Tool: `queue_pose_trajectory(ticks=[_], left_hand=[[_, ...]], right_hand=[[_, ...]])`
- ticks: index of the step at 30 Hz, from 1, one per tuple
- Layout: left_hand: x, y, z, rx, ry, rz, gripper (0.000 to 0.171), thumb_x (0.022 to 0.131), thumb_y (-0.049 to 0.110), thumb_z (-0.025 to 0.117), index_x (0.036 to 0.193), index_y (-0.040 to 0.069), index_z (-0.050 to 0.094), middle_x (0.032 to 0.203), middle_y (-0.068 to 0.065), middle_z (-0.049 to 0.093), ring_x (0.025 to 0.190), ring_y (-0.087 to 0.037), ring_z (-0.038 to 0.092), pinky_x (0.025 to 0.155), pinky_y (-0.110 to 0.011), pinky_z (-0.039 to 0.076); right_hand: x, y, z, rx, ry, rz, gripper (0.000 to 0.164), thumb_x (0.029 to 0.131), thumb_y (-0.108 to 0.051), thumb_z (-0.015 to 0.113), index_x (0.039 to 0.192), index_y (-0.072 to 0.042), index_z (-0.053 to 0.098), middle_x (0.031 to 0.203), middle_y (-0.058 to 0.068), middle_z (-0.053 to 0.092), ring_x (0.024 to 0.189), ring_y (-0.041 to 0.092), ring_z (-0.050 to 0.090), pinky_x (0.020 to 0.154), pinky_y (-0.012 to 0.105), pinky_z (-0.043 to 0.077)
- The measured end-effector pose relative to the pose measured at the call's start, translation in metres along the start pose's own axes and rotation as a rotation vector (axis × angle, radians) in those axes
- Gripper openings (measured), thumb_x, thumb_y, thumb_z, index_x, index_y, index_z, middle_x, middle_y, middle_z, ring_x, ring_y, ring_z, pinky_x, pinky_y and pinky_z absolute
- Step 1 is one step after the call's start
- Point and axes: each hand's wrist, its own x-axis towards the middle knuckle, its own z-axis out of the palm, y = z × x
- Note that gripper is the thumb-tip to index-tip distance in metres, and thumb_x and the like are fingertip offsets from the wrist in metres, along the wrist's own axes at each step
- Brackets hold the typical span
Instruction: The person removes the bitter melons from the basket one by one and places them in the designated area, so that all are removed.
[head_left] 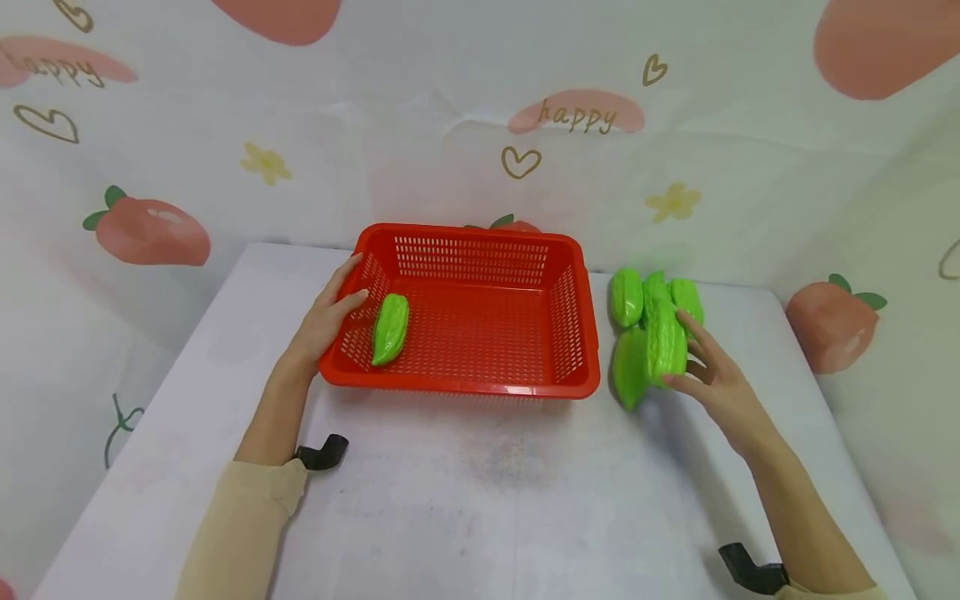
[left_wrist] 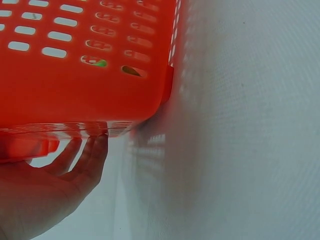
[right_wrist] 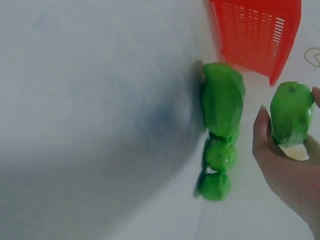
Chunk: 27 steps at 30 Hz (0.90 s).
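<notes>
A red plastic basket [head_left: 480, 333] with slotted walls sits on the white table. My left hand [head_left: 321, 321] grips its left rim, thumb over the edge and fingers along the outer wall [left_wrist: 80, 95]. One green bitter melon [head_left: 390, 329] lies inside at the basket's left end. To the right of the basket, my right hand [head_left: 722, 392] holds a ridged bitter melon [head_left: 665, 343] between thumb and fingers. In the right wrist view this held melon [right_wrist: 291, 114] is raised above the table, beside several other bitter melons [right_wrist: 223, 97].
The loose bitter melons [head_left: 626, 297] lie in a cluster close to the basket's right side, near the table's back edge. A white cloth [head_left: 442, 142] printed with fruit and hearts hangs behind the table [head_left: 480, 500]. Black wrist straps [head_left: 324, 452] show on both arms.
</notes>
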Motion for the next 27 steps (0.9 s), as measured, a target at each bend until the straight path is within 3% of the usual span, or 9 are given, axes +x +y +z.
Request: queue_pose_trajectory(ticks=[4, 12, 16, 22, 27], left_hand=[[-0.003, -0.001, -0.002, -0.006, 0.007, -0.001, 0.059, 0.105, 0.033, 0.045, 0.157, 0.041, 0.021, 0.159, -0.006, 0.026, 0.129, -0.026, 0.041, 0.087, -0.024, 0.052], [-0.001, 0.002, -0.003, 0.021, 0.002, 0.012, 0.059, 0.105, 0.032, 0.045, 0.158, 0.041, 0.02, 0.16, -0.005, 0.023, 0.131, -0.028, 0.04, 0.088, -0.025, 0.052], [-0.002, 0.003, -0.005, 0.022, 0.013, 0.007, 0.059, 0.105, 0.032, 0.044, 0.158, 0.041, 0.02, 0.16, -0.006, 0.024, 0.13, -0.028, 0.04, 0.087, -0.026, 0.052], [-0.001, 0.002, -0.003, 0.021, 0.009, -0.003, 0.059, 0.104, 0.034, 0.045, 0.157, 0.042, 0.02, 0.159, -0.006, 0.026, 0.131, -0.029, 0.04, 0.087, -0.026, 0.053], [0.0, 0.0, -0.001, 0.024, 0.008, -0.011, 0.059, 0.104, 0.034, 0.044, 0.157, 0.042, 0.02, 0.159, -0.006, 0.027, 0.13, -0.03, 0.041, 0.087, -0.027, 0.053]], right_hand=[[-0.003, 0.006, -0.003, -0.047, 0.006, -0.006, 0.082, 0.097, -0.02, 0.065, 0.158, -0.041, 0.015, 0.153, 0.022, 0.032, 0.121, 0.009, 0.046, 0.086, 0.018, 0.042], [-0.01, 0.018, -0.01, -0.102, 0.002, 0.032, 0.082, 0.097, -0.023, 0.065, 0.158, -0.041, 0.014, 0.152, 0.026, 0.034, 0.115, 0.0, 0.046, 0.084, 0.018, 0.042], [-0.009, 0.023, -0.012, -0.109, -0.013, 0.032, 0.082, 0.097, -0.023, 0.065, 0.158, -0.041, 0.014, 0.152, 0.025, 0.035, 0.116, 0.001, 0.046, 0.084, 0.018, 0.043], [-0.011, 0.034, -0.014, -0.117, -0.034, 0.062, 0.081, 0.098, -0.028, 0.064, 0.159, -0.04, 0.012, 0.156, 0.024, 0.027, 0.123, 0.018, 0.047, 0.083, 0.013, 0.043], [-0.013, 0.042, -0.013, -0.105, -0.043, 0.078, 0.082, 0.098, -0.028, 0.064, 0.16, -0.038, 0.012, 0.158, 0.024, 0.022, 0.121, 0.018, 0.047, 0.083, 0.012, 0.043]])
